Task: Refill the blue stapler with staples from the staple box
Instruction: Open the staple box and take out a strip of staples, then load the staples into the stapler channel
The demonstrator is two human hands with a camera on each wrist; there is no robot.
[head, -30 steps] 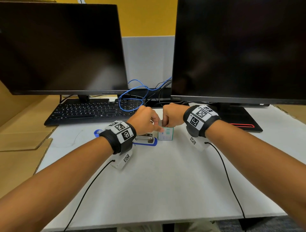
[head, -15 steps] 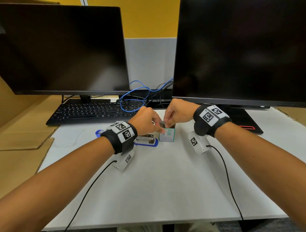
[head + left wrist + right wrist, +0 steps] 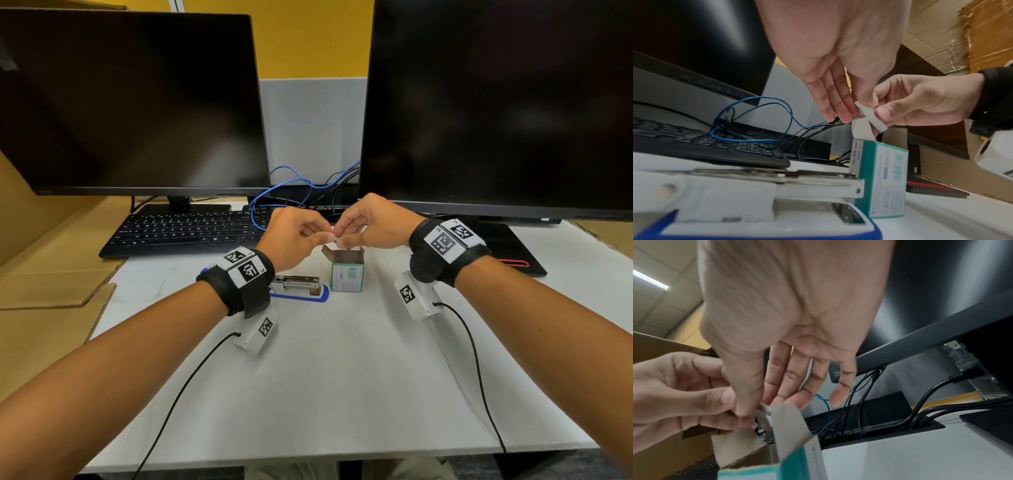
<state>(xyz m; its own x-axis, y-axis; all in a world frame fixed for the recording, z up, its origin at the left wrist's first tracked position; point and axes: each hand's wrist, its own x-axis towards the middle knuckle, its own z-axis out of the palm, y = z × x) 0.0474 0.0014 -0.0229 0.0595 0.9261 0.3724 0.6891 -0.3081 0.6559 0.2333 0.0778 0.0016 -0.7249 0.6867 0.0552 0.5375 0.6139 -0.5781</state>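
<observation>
A small teal and white staple box (image 3: 346,275) stands upright on the white table (image 3: 342,377) with its top flaps open. Just above it, my left hand (image 3: 323,234) and right hand (image 3: 342,241) meet and both pinch a short grey strip of staples (image 3: 871,118). The same strip of staples (image 3: 764,413) shows between the fingertips in the right wrist view. Left of the box, the blue stapler (image 3: 299,289) lies swung open, its metal staple channel (image 3: 777,177) facing up. My left wrist partly hides it in the head view.
Two dark monitors (image 3: 137,102) (image 3: 496,102) stand at the back, with a black keyboard (image 3: 185,233) under the left one. Blue and black cables (image 3: 294,192) run behind the hands. Brown cardboard (image 3: 51,291) lies off the table's left edge.
The right hand rose from the staple box with a strip of staples. The left hand left the box's side and came up to pinch the strip too.
</observation>
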